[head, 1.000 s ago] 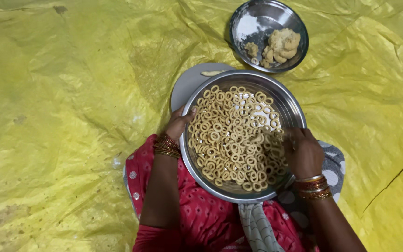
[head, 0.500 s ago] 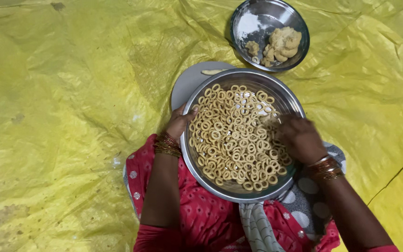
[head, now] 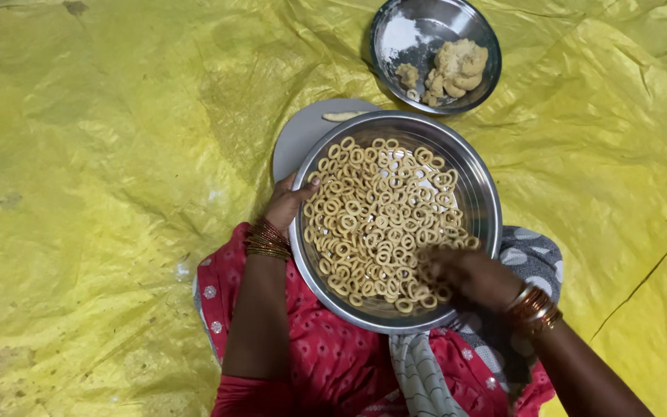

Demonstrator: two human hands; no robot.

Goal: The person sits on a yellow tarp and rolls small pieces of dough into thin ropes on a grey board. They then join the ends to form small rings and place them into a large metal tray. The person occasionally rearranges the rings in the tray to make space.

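A large steel bowl [head: 479,193] rests on my lap, its bottom covered with several small dough rings [head: 380,224]. My left hand [head: 287,202] grips the bowl's left rim, thumb over the edge. My right hand [head: 468,276] is inside the bowl at its near right side, fingers curled down among the rings; whether it holds one I cannot tell. Both wrists carry gold and red bangles.
A smaller steel bowl [head: 395,31] with flour and lumps of dough [head: 457,66] sits beyond the big bowl. A grey round board [head: 303,135] with a dough strip [head: 343,116] lies under the big bowl's far edge. Yellow plastic sheet [head: 102,170] covers the floor.
My right hand has moved from the bowl's right rim inward and toward me, onto the rings at the near right. The left hand stays on the rim.
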